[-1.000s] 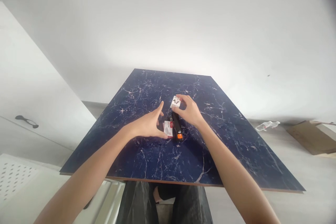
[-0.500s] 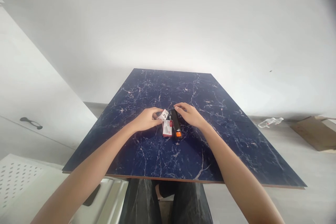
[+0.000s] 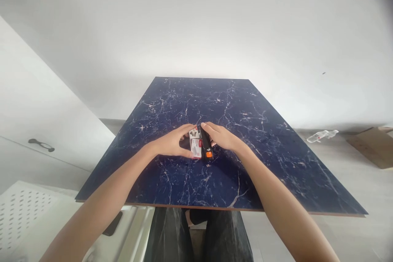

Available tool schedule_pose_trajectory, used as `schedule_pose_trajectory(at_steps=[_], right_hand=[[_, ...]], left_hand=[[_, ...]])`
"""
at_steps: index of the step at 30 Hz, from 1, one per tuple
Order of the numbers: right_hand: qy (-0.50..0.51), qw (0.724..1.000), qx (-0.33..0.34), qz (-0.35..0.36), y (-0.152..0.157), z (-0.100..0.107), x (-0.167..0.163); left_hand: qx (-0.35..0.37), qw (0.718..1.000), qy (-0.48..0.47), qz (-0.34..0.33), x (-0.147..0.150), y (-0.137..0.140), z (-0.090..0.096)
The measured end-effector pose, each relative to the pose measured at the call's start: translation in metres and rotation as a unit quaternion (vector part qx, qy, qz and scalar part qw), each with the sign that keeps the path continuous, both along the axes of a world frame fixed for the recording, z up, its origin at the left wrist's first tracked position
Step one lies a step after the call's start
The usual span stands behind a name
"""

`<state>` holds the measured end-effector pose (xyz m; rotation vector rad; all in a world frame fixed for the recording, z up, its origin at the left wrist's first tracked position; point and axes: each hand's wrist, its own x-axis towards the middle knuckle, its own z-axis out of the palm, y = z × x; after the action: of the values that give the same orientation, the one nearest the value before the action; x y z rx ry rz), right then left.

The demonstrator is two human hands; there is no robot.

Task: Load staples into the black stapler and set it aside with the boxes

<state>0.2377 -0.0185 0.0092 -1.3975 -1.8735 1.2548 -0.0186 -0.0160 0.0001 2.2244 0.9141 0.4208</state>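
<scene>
Two small boxes stand end to end on the dark blue table (image 3: 196, 98). The farther one is a white box with a black picture (image 3: 193, 133), and the nearer is a white-and-red box (image 3: 195, 148). My left hand (image 3: 173, 142) curves around their left side, thumb at the near end and fingers at the far end. Against their right side lies a black stapler (image 3: 206, 141) with an orange patch near its front. My right hand (image 3: 220, 136) grips the stapler's far part, its fingertips over the top; some of its fingers are hidden.
The table has a white-veined marble pattern and a brown front edge. A clear plastic bottle (image 3: 322, 136) and a cardboard box (image 3: 373, 146) are on the floor to the right. At lower left, a dark phone-like object (image 3: 112, 224) lies on a white surface. A white cabinet stands left.
The farther box has come down from a tilted hold into line behind the red one. My left hand has spread around both boxes. My right hand has closed in on the stapler.
</scene>
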Motion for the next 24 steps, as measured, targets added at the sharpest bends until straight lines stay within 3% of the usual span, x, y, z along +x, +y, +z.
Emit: schedule_pose_trajectory(at_steps=[6,11,17,24], right_hand=[[0.015,0.999,-0.02,-0.031,0.0,-0.004,-0.005],[-0.034,0.997,0.043,-0.063,-0.002,-0.01,-0.01],[-0.065,0.99,0.123,-0.029,-0.009,0.0,-0.007],[-0.121,0.983,0.135,-0.033,-0.014,0.001,-0.005]], left_hand=[[0.023,0.998,0.055,0.003,0.008,-0.009,-0.001],[0.017,0.996,0.091,0.005,0.01,-0.013,0.004],[0.029,0.991,0.133,0.008,0.012,-0.017,0.007],[0.047,0.988,0.145,0.034,0.02,-0.026,0.006]])
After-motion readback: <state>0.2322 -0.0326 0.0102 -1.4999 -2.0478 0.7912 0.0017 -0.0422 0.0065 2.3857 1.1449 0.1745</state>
